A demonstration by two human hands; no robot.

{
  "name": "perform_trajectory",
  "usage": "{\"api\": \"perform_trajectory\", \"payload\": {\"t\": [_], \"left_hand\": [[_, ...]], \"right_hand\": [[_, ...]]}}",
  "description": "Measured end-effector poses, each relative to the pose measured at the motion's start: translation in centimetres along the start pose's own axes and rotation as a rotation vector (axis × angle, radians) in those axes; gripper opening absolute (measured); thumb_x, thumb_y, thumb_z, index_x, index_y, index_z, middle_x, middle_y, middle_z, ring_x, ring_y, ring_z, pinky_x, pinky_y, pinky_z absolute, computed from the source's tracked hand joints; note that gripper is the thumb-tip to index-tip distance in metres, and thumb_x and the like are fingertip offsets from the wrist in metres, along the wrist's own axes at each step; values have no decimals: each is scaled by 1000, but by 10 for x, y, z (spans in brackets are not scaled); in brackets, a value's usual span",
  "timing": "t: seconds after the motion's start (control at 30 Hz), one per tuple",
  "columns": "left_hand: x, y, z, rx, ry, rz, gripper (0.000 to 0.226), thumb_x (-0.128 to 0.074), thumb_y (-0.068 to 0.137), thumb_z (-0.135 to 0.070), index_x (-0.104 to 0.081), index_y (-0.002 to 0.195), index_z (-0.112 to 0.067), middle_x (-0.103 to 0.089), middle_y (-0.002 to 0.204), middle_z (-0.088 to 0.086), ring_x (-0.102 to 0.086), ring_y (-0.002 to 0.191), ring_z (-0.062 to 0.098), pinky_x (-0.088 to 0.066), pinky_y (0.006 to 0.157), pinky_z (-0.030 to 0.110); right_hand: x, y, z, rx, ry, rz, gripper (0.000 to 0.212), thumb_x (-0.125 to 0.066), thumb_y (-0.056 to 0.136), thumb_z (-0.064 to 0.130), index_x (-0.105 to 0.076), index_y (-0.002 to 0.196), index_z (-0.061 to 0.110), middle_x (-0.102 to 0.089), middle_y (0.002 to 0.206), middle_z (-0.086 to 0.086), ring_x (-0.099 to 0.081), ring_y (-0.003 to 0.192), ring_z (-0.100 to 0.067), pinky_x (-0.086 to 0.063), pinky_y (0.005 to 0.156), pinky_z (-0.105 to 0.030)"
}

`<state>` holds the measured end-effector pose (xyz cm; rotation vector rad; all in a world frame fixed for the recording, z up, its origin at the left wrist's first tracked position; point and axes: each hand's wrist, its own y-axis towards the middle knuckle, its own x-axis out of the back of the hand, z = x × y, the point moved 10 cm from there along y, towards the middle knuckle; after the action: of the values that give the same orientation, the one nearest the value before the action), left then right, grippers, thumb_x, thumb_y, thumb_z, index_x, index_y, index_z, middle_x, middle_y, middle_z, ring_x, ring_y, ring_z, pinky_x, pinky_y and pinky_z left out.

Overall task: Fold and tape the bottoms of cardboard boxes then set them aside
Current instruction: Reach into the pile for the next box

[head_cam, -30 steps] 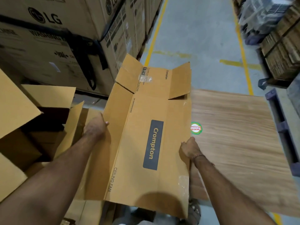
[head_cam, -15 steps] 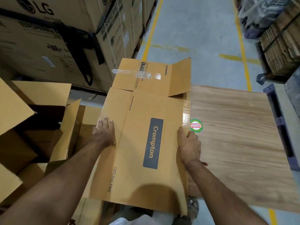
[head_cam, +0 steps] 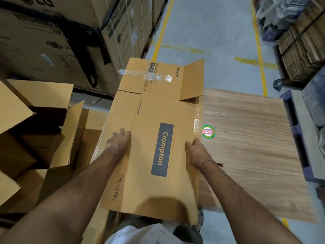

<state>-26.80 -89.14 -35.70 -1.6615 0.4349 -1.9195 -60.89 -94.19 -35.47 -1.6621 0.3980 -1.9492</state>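
Note:
A flattened brown "Crompton" ceiling-fan box [head_cam: 149,110] lies lengthwise in front of me, its far flaps spread out with a strip of clear tape [head_cam: 146,75] stuck across them. My left hand [head_cam: 119,142] presses flat on the box's left panel, fingers straight along a crease. My right hand [head_cam: 196,152] holds the box's right edge, fingers curled over it.
Open brown cartons [head_cam: 35,131] stand at my left. Large LG washing-machine boxes [head_cam: 58,37] are stacked behind them. A wood-grain board [head_cam: 255,147] with a round green sticker [head_cam: 208,131] lies at the right on a blue pallet [head_cam: 297,136]. Concrete aisle with yellow lines ahead.
The box has been pressed flatter and its left far flap has come down. My left hand moved from the left edge onto the panel; my right hand shifted to the right edge.

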Motion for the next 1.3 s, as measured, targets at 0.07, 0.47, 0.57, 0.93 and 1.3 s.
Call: {"api": "perform_trajectory", "payload": {"t": [0.07, 0.47, 0.57, 0.93, 1.3], "left_hand": [[2, -9, -3, 1, -24, -6, 68, -44, 106, -3, -12, 165, -15, -12, 173, 17, -35, 149, 42, -52, 106, 53], [10, -127, -30, -5, -362, -97, 54, -54, 107, -29, -39, 158, -29, -49, 157, -2, -52, 139, 24, -48, 108, 43], [10, -173, -28, 78, -541, -209, 58, -61, 104, -37, -41, 158, -30, -52, 156, -1, -53, 138, 24, -48, 109, 44], [-21, -396, 13, 407, -1443, -774, 35, -69, 100, -31, -67, 133, -22, -69, 129, -7, -66, 115, 16, -52, 100, 33], [-88, -583, 114, 762, -1855, -1201, 19, -61, 105, -22, -72, 121, -22, -72, 111, -7, -72, 99, 14, -49, 56, 6]], "right_hand": [[2, -4, 0, -16, 46, 50, 50, -71, 91, 17, -48, 136, 12, -36, 106, 2, -51, 100, -27, -52, 86, -35], [35, -66, 65, 127, 148, -22, 58, -67, 95, 37, -52, 145, 10, -49, 146, -15, -51, 134, -33, -45, 111, -41], [54, -107, 100, 250, 209, -99, 49, -64, 99, 32, -57, 143, 11, -56, 144, -12, -55, 131, -31, -48, 108, -40], [53, -308, 222, 580, 534, -167, 24, -63, 101, 25, -72, 122, 17, -69, 120, 3, -60, 109, -14, -45, 90, -26], [-27, -467, 360, 831, 606, -25, 15, -66, 99, 21, -75, 111, 23, -68, 101, 15, -64, 103, -6, -51, 90, -24]]}}
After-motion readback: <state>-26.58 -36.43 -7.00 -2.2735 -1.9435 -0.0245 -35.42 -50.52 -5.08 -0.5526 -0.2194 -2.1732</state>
